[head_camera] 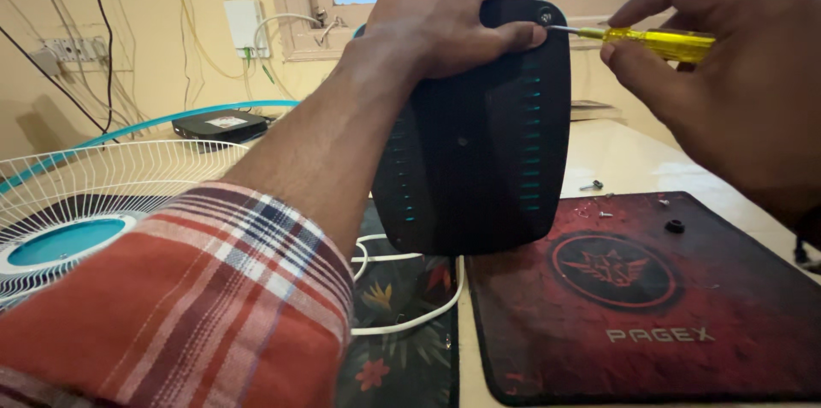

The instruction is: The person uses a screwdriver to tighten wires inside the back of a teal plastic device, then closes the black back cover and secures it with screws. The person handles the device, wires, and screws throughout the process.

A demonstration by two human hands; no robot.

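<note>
- Upright near the middle of the view stands a black housing, its lower edge resting where two mats meet on the desk; rows of teal slots run down its curved back.
- Gripping its top edge is the left hand, fingers curled over the rim and the thumb pressed along the top right corner.
- At that corner sits a screw, and the metal tip of a screwdriver with a clear yellow handle touches just beside it.
- Pinching the handle is the right hand, thumb below and forefinger above, coming in from the right.
- A plaid sleeve in red, white and blue covers the left forearm in the foreground.
- Under the housing's right side lies a red and black mat with a round emblem; a few loose screws and a small black ring lie near its far edge.
- A darker floral mat lies to the left of it, with a white cable looping across.
- Further left rests a white wire fan guard with a teal hub.
- Behind it, near the wall, sits a flat black box, with sockets and hanging wires above.
</note>
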